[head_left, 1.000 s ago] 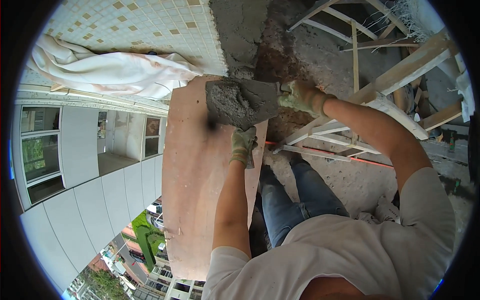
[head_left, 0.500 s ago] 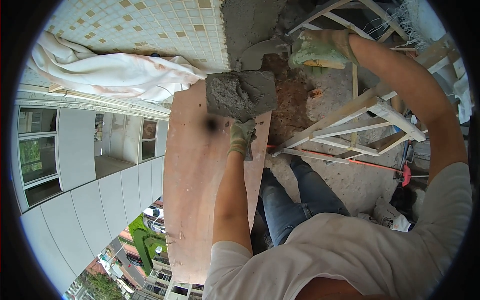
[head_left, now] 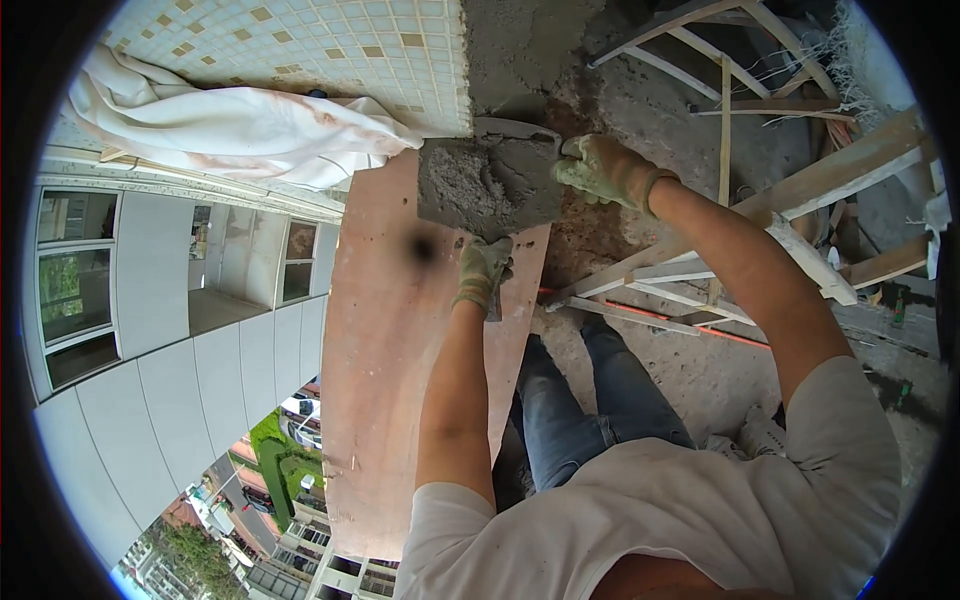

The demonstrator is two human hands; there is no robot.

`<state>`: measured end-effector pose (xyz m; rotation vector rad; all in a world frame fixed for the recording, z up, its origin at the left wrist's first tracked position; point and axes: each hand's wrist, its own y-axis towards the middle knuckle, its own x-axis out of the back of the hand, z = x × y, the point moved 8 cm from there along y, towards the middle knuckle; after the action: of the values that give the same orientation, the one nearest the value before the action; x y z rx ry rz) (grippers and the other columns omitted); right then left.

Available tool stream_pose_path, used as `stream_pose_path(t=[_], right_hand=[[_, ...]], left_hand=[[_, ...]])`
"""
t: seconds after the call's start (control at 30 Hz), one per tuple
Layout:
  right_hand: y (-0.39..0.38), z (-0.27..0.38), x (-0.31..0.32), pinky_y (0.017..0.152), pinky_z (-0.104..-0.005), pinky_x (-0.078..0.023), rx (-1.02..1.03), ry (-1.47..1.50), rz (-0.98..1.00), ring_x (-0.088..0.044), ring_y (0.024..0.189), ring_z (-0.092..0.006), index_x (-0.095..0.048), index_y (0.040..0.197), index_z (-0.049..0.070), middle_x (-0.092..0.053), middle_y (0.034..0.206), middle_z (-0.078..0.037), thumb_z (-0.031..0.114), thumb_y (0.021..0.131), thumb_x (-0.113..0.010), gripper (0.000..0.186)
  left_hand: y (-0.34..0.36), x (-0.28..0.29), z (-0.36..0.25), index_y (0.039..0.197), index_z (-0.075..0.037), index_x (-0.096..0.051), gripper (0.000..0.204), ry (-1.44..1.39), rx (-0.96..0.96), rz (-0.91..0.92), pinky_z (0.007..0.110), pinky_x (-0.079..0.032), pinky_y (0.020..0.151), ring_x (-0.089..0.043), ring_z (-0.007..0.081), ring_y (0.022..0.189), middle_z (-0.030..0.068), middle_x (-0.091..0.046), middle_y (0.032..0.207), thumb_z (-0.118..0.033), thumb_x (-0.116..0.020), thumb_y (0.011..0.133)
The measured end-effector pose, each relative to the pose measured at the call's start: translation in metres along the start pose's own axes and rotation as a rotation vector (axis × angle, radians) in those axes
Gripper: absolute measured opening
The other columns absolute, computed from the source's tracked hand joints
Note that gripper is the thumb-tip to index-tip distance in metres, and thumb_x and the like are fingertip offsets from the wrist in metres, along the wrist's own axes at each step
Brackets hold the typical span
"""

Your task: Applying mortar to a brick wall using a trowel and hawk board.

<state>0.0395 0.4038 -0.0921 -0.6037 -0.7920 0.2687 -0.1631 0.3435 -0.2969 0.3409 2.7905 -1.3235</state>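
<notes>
**Mortar board up at the wall**

My left hand [head_left: 485, 268], gloved, is closed around the grip under the mortar board [head_left: 490, 180], holding it up just below the tiled wall [head_left: 330, 50]. Grey mortar [head_left: 455, 185] sits heaped on its left half. My right hand [head_left: 605, 170], also gloved, is curled at the board's right edge; what it grips I cannot tell. Below lies a brown plank [head_left: 400, 380], a white cloth [head_left: 230, 125] beside it.

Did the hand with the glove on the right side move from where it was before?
Yes. The right hand came down from the wooden frame to the mortar board's right edge.
</notes>
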Motion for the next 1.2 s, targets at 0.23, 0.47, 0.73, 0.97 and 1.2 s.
stream_pose_path(t=[0.23,0.47,0.73,0.97,1.2], right_hand=[[-0.016,0.012,0.039,0.052,-0.0327,-0.052,-0.232,0.468,0.288,-0.065,0.062,-0.0182,-0.064,0.116,0.007,-0.068,0.080,-0.007,0.035,0.093,-0.062,0.035],[-0.016,-0.023,-0.004,0.063,-0.0386,-0.049,0.275,-0.261,-0.227,-0.058,0.065,-0.0271,-0.067,0.106,0.004,-0.065,0.075,-0.016,0.037,0.091,-0.064,0.036],[-0.017,0.024,0.024,0.064,-0.0435,-0.043,0.299,-0.216,-0.263,-0.046,0.063,-0.0292,-0.059,0.089,0.000,-0.058,0.073,-0.018,0.033,0.092,-0.063,0.033],[-0.071,0.056,0.063,0.069,-0.0338,-0.050,0.439,-0.240,-0.463,-0.059,0.070,-0.0197,-0.063,0.110,0.001,-0.064,0.080,-0.013,0.031,0.090,-0.069,0.036],[-0.102,0.017,0.027,0.064,-0.0359,-0.051,0.536,-0.098,-0.503,-0.062,0.065,-0.0255,-0.063,0.110,0.003,-0.063,0.076,-0.013,0.021,0.088,-0.070,0.029]], left_hand=[[-0.005,0.000,0.002,0.096,-0.005,-0.059,0.021,0.027,0.016,0.039,0.033,-0.049,0.045,-0.057,0.0168,0.052,0.0059,-0.060,0.070,-0.019,-0.067,0.082],[-0.035,-0.008,0.031,0.096,-0.010,-0.060,0.016,-0.070,-0.001,0.027,0.031,-0.045,0.044,-0.055,0.0147,0.053,0.0023,-0.057,0.070,-0.016,-0.067,0.083],[-0.044,-0.006,0.056,0.095,-0.006,-0.062,0.018,-0.071,0.055,-0.016,0.032,-0.045,0.043,-0.055,0.0160,0.054,0.0036,-0.058,0.068,-0.018,-0.068,0.082],[-0.046,-0.022,0.045,0.097,-0.009,-0.058,0.022,-0.066,0.085,0.081,0.030,-0.045,0.043,-0.054,0.0149,0.052,0.0026,-0.056,0.071,-0.017,-0.070,0.081],[-0.058,-0.030,0.033,0.096,-0.008,-0.058,0.019,-0.077,0.018,0.087,0.029,-0.044,0.043,-0.052,0.0139,0.049,0.0022,-0.056,0.070,-0.016,-0.070,0.082]])
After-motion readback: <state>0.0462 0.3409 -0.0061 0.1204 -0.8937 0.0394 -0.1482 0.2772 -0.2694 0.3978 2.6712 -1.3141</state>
